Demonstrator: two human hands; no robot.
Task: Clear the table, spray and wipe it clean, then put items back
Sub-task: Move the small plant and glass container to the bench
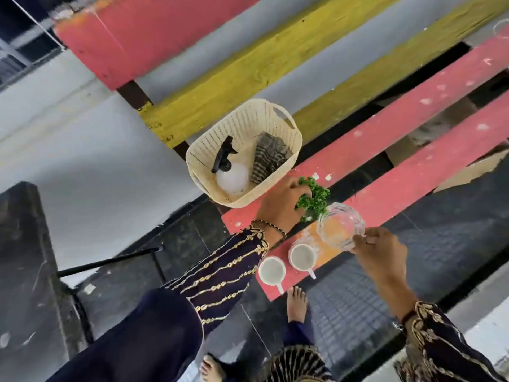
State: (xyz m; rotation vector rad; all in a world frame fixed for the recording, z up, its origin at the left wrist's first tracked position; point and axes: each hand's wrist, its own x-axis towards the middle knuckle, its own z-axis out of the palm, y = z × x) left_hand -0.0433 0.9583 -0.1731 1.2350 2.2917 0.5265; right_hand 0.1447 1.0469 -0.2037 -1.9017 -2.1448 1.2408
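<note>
My left hand [281, 205] is closed around a small green leafy plant [316, 198] on the pink slatted table [399, 128]. My right hand [382, 257] pinches the rim of a clear glass bowl [340, 228], tilted just above the table edge. Two white cups [302, 256] [272, 271] stand near the table's end, below the bowl. A cream plastic basket [286, 150] sits at the table's corner; inside it lie a white spray bottle [232, 176] with a black trigger and a striped cloth [268, 158].
A yellow and pink slatted bench [248, 70] runs behind the table. Dark tiled floor [192, 230] and my bare feet [297, 304] are below. A black metal rod [110, 261] lies at the left. Another clear glass [501, 28] shows at the far right edge.
</note>
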